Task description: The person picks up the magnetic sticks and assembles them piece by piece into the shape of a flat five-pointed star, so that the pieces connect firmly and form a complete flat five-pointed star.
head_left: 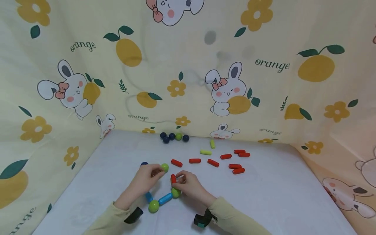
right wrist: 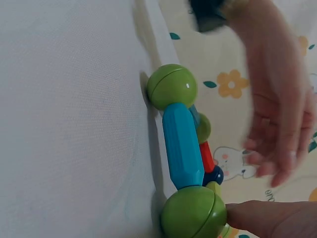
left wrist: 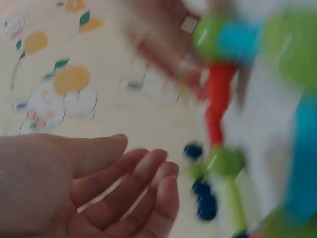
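Observation:
A partly joined frame of magnetic balls and rods lies on the table. Its near edge has a green ball [head_left: 153,206], a blue rod [head_left: 165,198] and another green ball [head_left: 176,193]. A red rod [head_left: 173,179] stands off that second ball, and my right hand [head_left: 192,187] pinches it; in the right wrist view the thumb [right wrist: 265,218] touches a green ball [right wrist: 193,213]. My left hand [head_left: 144,182] hovers over the frame's left side, beside a far green ball [head_left: 165,167]. In the left wrist view its loosely bent fingers hold nothing. A dark blue ball [head_left: 144,163] is partly hidden behind it.
Several loose red rods [head_left: 213,163] lie to the right, with two yellow-green rods [head_left: 206,152] behind them. Several dark blue balls [head_left: 172,136] and a green ball [head_left: 179,136] sit at the back edge. A patterned cloth [head_left: 188,107] rises behind the table.

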A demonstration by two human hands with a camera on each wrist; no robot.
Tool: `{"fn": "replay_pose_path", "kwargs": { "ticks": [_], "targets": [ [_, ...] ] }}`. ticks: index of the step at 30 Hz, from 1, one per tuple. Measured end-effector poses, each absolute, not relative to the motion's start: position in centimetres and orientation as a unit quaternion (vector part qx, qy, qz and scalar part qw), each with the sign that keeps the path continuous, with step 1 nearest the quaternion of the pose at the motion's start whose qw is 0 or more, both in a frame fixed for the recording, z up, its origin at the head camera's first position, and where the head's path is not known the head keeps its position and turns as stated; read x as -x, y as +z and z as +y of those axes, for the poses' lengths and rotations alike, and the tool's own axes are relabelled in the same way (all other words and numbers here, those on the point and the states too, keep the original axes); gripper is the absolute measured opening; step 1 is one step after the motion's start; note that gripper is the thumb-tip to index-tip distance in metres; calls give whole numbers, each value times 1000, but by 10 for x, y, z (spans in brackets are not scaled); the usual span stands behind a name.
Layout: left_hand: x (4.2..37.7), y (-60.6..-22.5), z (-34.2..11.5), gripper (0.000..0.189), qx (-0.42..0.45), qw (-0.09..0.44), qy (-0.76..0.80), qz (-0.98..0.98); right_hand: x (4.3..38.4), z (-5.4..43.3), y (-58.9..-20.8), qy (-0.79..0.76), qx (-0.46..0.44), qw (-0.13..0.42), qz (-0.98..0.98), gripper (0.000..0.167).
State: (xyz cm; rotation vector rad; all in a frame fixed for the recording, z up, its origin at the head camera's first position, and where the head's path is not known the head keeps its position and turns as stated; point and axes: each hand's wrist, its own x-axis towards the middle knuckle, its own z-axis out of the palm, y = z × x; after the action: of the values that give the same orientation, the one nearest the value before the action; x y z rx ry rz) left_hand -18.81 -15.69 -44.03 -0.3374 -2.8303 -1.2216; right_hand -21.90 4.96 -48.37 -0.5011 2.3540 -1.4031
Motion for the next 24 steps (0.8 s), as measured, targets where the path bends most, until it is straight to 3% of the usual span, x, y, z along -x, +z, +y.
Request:
{"fn": "replay_pose_path", "kwargs": {
  "ticks": [6,14,24],
  "targets": [
    [237,-422,-183,22,164,-4,-343,-925,225,49,-487,-488,164,168,841,33],
    [272,-450,-193,37,227,-144,-365,-891,220,48,-489,-500,154,173,834,32],
    [286,-462,-188,37,211,-158,-359,-895,220,47,-486,-519,152,171,823,32]
  ]
}}
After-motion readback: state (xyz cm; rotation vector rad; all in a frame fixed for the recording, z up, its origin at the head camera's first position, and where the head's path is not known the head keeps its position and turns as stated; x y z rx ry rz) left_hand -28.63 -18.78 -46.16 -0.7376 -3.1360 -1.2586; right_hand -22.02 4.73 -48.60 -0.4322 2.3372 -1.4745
